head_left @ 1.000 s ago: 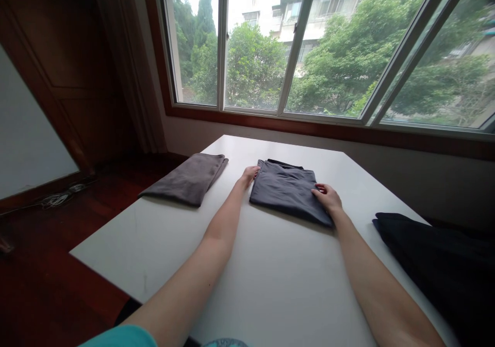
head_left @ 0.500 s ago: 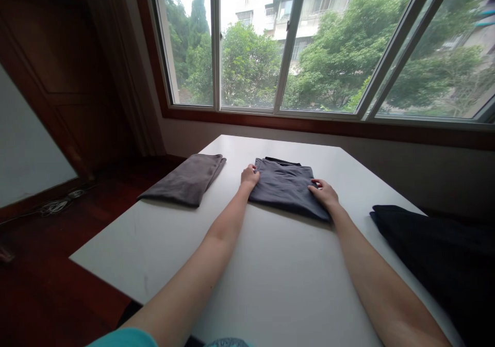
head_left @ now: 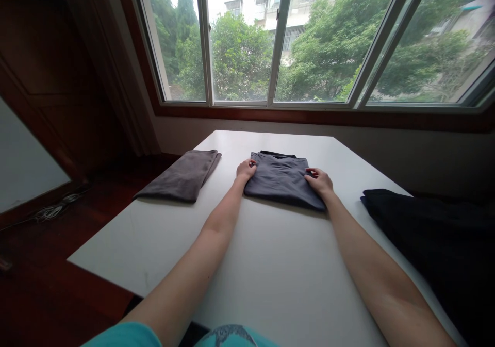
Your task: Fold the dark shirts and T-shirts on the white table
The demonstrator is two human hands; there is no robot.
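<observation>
A folded dark grey garment (head_left: 278,182) lies flat on the white table, with a strip of black cloth (head_left: 277,154) showing past its far edge. My left hand (head_left: 246,168) is closed on the garment's left edge, near the far corner, thumb and fingers bent together. On the opposite side my right hand (head_left: 320,181) pinches the right edge, its fingers curled over the cloth. The fingertips are partly hidden, and what kind of garment it is cannot be made out.
A folded brown-grey garment (head_left: 176,178) rests at the table's left edge. Black cloth (head_left: 417,233) covers the right side and hangs out of view. Beyond the white table (head_left: 270,264) is a wide window (head_left: 240,63). Cables (head_left: 54,212) lie on the floor at left.
The camera view has tilted and shifted slightly, so everything sits a little higher and further left. Both hands stay at the same edges of the grey garment.
</observation>
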